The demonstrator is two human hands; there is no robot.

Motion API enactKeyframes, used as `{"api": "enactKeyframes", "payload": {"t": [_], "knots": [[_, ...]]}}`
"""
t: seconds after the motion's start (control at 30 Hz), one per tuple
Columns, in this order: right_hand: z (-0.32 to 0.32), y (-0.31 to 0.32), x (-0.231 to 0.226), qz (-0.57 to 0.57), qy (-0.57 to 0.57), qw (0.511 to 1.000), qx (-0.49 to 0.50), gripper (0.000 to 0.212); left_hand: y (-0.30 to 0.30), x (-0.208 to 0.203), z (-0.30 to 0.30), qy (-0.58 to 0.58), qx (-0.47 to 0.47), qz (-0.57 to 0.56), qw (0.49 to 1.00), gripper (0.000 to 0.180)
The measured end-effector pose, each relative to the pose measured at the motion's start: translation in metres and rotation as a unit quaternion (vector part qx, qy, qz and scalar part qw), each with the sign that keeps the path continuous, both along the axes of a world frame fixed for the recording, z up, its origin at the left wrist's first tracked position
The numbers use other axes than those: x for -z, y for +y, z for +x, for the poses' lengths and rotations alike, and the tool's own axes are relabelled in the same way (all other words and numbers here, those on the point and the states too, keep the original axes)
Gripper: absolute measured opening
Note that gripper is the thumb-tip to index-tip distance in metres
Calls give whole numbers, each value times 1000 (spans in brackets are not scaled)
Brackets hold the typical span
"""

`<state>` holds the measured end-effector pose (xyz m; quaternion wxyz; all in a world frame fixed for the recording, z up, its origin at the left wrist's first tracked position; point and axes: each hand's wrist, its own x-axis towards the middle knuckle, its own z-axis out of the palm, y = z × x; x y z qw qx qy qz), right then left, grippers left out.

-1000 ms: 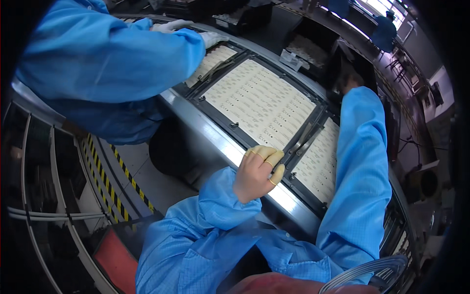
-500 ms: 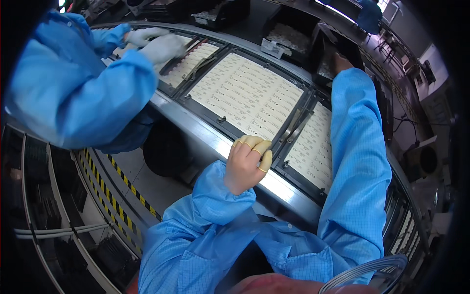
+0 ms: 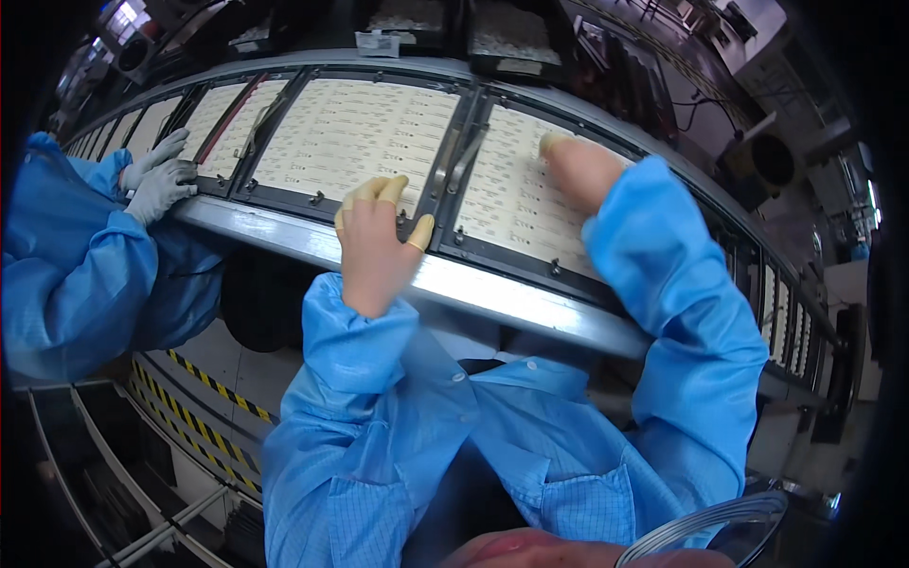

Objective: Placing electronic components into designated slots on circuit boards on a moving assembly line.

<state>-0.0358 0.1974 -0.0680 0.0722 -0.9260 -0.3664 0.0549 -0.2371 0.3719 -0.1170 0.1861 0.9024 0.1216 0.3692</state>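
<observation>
Right of a co-worker's gloved hands (image 3: 163,185), my left hand (image 3: 372,241) rests loosely spread, thumb apart, at the near edge of a cream sheet (image 3: 355,137) whose rows of small dark print I mostly can't read. Earlier at a black bin (image 3: 483,62), my right hand (image 3: 582,173) is now over the next, similarly printed sheet (image 3: 511,194); whether it pinches anything I cannot tell.

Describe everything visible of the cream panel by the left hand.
The cream panel looks like thin, matte sheet or board, printed with rows of small dark marks. It lies flat inside a dark frame with small fasteners along the near edge. The left hand overlaps its near right corner; whether it presses there is unclear.
</observation>
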Motion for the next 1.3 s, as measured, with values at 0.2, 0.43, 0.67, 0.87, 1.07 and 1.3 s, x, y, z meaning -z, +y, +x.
{"api": "enactKeyframes", "payload": {"t": [0.2, 0.43, 0.67, 0.87, 1.07, 1.3], "knots": [[-41, -39, 26, -37, 18, 994, -105, 27, 2, 2, -1, 85, 6, 26, 996, 48], [-21, -75, 41, 343, 224, 910, -59, 30, -14, -14, 5, 41, 60, 18, 997, 30], [-41, -139, 15, 259, 56, 964, -3, 21, -38, -16, 16, 57, 156, 46, 985, 22], [-77, -176, 22, 187, -11, 977, -106, 11, -31, -38, 42, 45, 225, 58, 972, 19], [-53, -136, 25, 239, -39, 969, -53, 15, -52, -46, 122, 232, 296, 40, 926, 25], [-38, -79, 13, 59, 45, 996, 54, 24, -68, -50, 144, 366, 315, -90, 871, 27]]}}
